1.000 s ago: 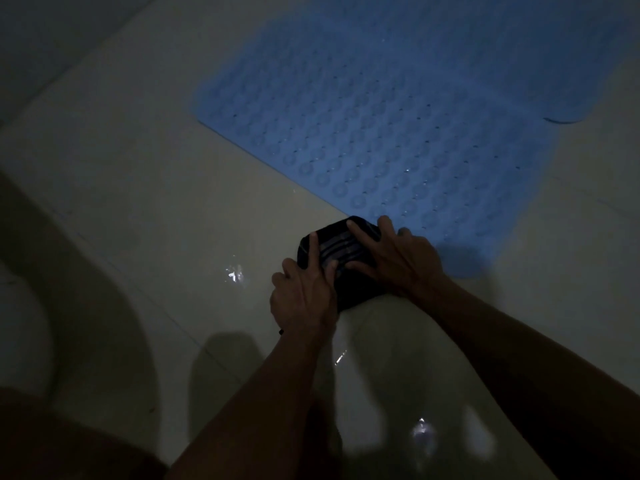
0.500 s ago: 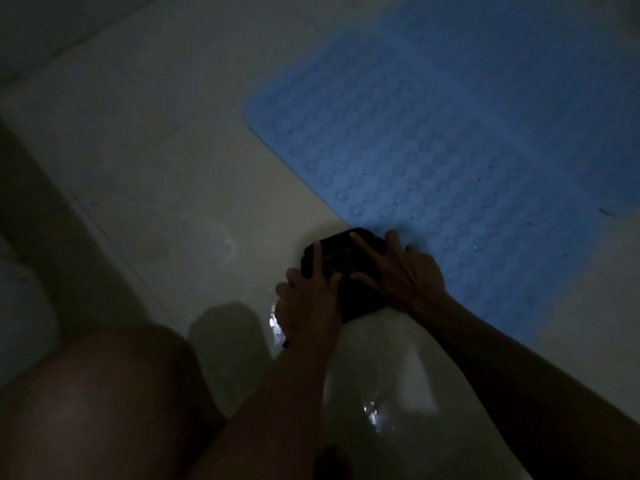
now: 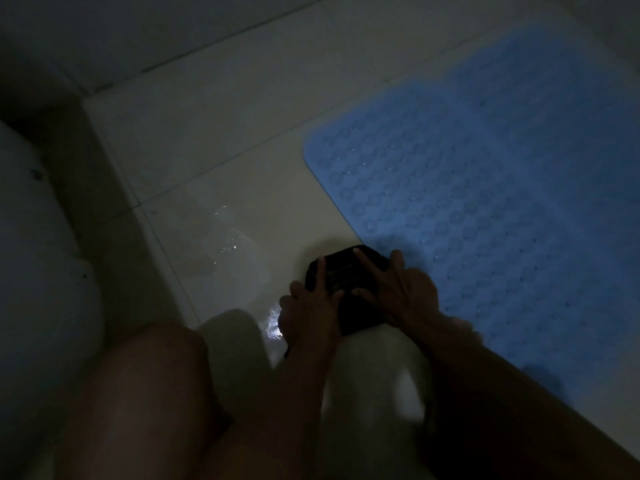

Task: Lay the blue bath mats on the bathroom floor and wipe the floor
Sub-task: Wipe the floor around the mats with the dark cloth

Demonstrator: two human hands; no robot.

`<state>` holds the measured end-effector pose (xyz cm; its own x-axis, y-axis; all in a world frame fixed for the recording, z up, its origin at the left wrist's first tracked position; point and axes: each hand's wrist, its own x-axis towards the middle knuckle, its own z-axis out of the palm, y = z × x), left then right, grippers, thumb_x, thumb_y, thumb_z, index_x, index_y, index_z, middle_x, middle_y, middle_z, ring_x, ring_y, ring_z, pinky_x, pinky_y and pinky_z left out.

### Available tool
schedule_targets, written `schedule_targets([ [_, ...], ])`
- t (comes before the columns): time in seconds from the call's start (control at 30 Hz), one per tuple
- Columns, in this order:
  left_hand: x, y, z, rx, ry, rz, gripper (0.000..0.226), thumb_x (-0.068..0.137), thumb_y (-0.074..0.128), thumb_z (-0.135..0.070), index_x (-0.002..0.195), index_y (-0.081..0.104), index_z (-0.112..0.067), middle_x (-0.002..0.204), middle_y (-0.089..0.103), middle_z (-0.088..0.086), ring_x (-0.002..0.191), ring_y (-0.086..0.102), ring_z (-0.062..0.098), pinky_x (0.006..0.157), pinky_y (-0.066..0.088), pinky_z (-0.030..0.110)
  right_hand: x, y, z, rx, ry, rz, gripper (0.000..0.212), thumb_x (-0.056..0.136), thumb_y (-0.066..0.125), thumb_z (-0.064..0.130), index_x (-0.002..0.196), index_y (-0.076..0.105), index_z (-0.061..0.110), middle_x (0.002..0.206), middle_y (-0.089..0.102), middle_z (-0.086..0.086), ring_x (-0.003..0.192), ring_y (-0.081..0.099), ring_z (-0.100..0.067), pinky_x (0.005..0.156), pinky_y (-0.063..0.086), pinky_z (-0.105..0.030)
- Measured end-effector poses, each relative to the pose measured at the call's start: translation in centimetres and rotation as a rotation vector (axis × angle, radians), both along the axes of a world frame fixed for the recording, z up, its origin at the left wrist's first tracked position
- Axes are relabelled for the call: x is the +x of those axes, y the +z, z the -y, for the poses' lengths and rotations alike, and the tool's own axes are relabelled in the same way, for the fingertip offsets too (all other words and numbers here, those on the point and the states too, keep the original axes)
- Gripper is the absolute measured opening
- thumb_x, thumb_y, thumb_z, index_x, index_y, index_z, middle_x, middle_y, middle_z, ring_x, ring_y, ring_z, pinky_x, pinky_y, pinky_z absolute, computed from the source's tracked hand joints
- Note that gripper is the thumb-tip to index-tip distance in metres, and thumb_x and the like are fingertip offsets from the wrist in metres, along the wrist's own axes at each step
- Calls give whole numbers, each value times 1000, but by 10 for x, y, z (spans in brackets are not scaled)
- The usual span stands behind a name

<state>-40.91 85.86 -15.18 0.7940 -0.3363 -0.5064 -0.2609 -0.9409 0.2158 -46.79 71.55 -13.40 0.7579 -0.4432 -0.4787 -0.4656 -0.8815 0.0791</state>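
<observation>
Dim light, head view, looking down at the floor (image 3: 214,109).

Hands: both of your hands press flat on a dark cloth (image 3: 349,289) lying on the pale floor tiles. Your left hand (image 3: 311,311) covers the cloth's left side, fingers straight and spread, index finger reaching toward its far edge. Your right hand (image 3: 403,289) covers the right side, fingers likewise extended and splayed, thumb pointing in toward the left hand. Neither hand curls round the cloth; the palms and straight fingers bear down on it. Both forearms run from the lower right of the view up to the cloth, the right one crossing over the near edge of the mat.

Task item: the blue bath mat (image 3: 502,188) lies flat on the floor, filling the right half of the view, its surface dotted with round bumps and small holes. Its rounded left corner sits beyond the cloth; the cloth lies just beside the mat's long left edge, and your right hand's fingertips are at that edge. Whether the cloth touches the mat cannot be told in this light.

Surroundings: wet patches (image 3: 228,251) glint on the tiles left of the cloth and close to your left wrist. Your bare knee (image 3: 149,393) fills the lower left. A white rounded fixture (image 3: 38,282) stands at the left edge, well apart from the cloth.
</observation>
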Motion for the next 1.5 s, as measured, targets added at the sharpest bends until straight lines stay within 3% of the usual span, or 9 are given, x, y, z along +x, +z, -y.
schedule_targets([
  [0.1, 20, -6, 2, 41, -8, 107, 68, 98, 35, -63, 157, 6, -45, 126, 48, 13, 99, 56, 33, 73, 44, 37, 22, -12, 7, 31, 4, 57, 75, 92, 31, 73, 153, -6, 50, 148, 28, -15, 93, 62, -31, 69, 41, -32],
  [0.2, 36, -10, 4, 38, -24, 304, 69, 87, 58, -63, 149, 42, -38, 93, 60, 15, 63, 57, 31, 50, 32, 31, 44, -18, 15, 97, -12, 85, 75, 91, 31, 74, 153, -5, 52, 147, 27, -14, 100, 60, -35, 78, 46, -37],
  [0.37, 69, -4, 15, 105, 19, 149, 68, 98, 26, -65, 156, -4, -46, 127, 46, 14, 100, 55, 32, 68, 36, 35, 81, -15, 28, 128, 40, 99, 75, 93, 33, 72, 154, -5, 50, 150, 23, -16, 104, 58, -37, 86, 48, -40],
  [0.5, 88, -1, 25, 129, 86, 148, 66, 99, 25, -65, 155, -5, -48, 131, 45, 13, 104, 55, 32, 76, 42, 38, 109, -17, 36, 136, 85, 82, 76, 93, 34, 72, 153, -7, 49, 150, 23, -17, 109, 57, -37, 90, 46, -41],
  [0.63, 106, 2, 33, 158, 124, 132, 66, 99, 26, -66, 155, -5, -48, 131, 44, 14, 106, 55, 33, 80, 44, 39, 130, -16, 45, 124, 166, 93, 78, 93, 33, 72, 155, -6, 44, 137, 33, -17, 97, 58, -33, 80, 45, -37],
  [0.87, 137, 8, 48, 217, 211, 75, 68, 98, 25, -67, 154, -8, -48, 135, 41, 14, 109, 53, 33, 83, 42, 38, 169, -13, 59, 194, 235, 130, 76, 97, 36, 64, 157, -2, 39, 139, 31, -18, 103, 55, -32, 90, 43, -37],
  [1.07, 175, 19, 62, 312, 178, 29, 70, 98, 26, -65, 154, -11, -46, 137, 39, 15, 110, 54, 34, 85, 42, 38, 204, -9, 62, 291, 166, 68, 77, 98, 42, 60, 158, -2, 37, 144, 24, -18, 116, 48, -33, 97, 41, -39],
  [1.33, 238, 17, 68, 285, 86, 64, 69, 99, 29, -64, 155, -8, -47, 135, 41, 15, 110, 54, 34, 78, 36, 37, 244, -5, 68, 255, 120, 118, 74, 99, 35, 61, 157, -4, 38, 143, 29, -19, 112, 52, -35, 95, 41, -40],
  [1.5, 279, 16, 66, 243, -21, 62, 71, 96, 31, -68, 153, -7, -52, 134, 42, 16, 110, 55, 36, 86, 43, 40, 266, -7, 62, 180, 86, 72, 78, 99, 28, 65, 156, -13, 33, 147, 28, -22, 107, 56, -32, 93, 42, -38],
])
